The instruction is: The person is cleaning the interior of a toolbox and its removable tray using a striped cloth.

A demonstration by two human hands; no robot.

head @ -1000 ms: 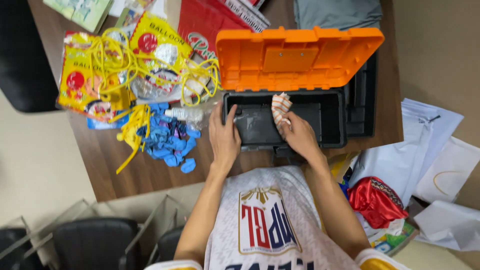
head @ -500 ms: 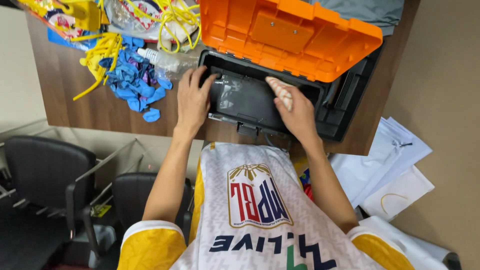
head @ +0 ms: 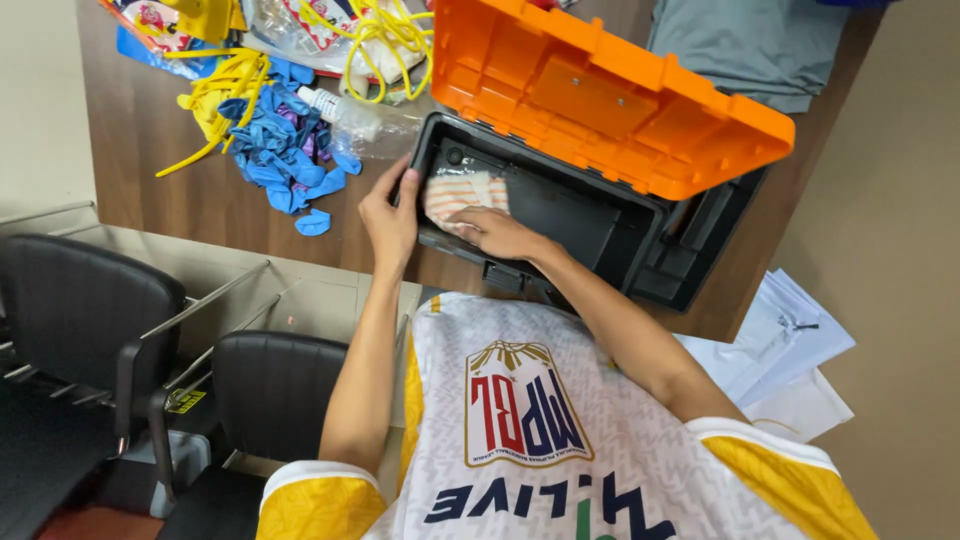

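Brown wooden table [head: 190, 190] with a black toolbox [head: 590, 225] on it, and two hands at the box.

I see the toolbox sitting at the near edge of the table, with its orange lid [head: 600, 90] standing open. My left hand [head: 388, 215] is spread flat and grips the left end of the box. My right hand [head: 500, 232] is inside the box, fingers pressed down on a striped cloth [head: 462, 190]. The cloth lies in the left end of the box, between my two hands. A pile of blue balloons [head: 285, 150] sits on the table to the left of the box, with yellow balloons [head: 225, 85] beside them near the far edge. White papers [head: 790, 340] lie on the floor by the table's right side.
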